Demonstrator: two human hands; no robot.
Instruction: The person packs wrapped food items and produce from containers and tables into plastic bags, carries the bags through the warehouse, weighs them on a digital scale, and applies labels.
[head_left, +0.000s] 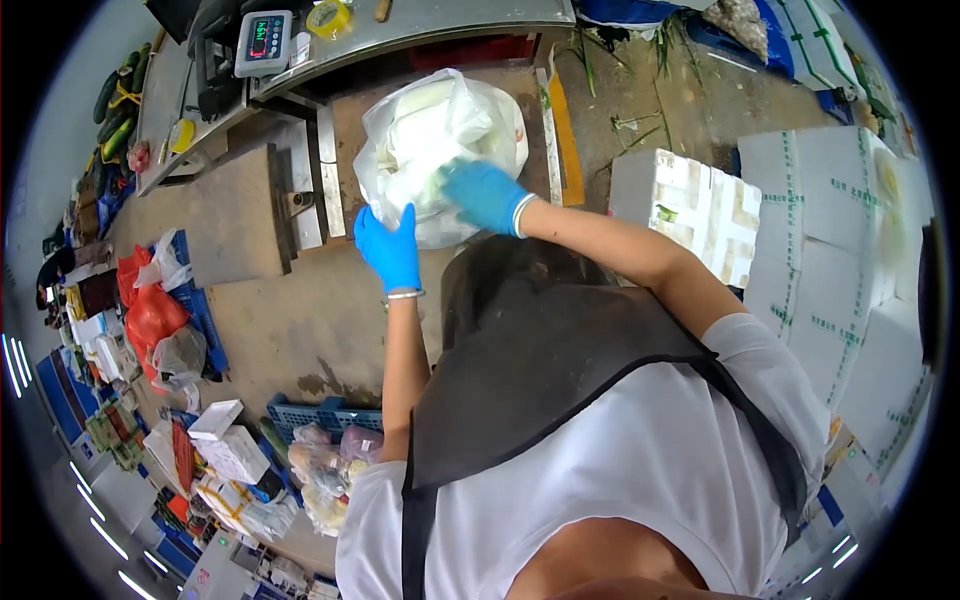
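Observation:
A large white plastic bag (pixel 440 120) with pale contents that I cannot make out lies in front of me, below the metal table. My left hand (pixel 388 250), in a blue glove, is at the bag's near left edge, thumb and fingers apart. My right hand (pixel 485 196), also gloved in blue, reaches over the near right part of the bag; its fingertips are smeared by motion, so their hold on the plastic cannot be told.
A metal table (pixel 430 22) with a digital scale (pixel 264 42) and a yellow tape roll (pixel 327 18) stands beyond the bag. White foam boxes (pixel 800 230) are stacked at right. Red bags (pixel 153 315) lie at left, and bagged goods (pixel 325 465) sit by a blue pallet.

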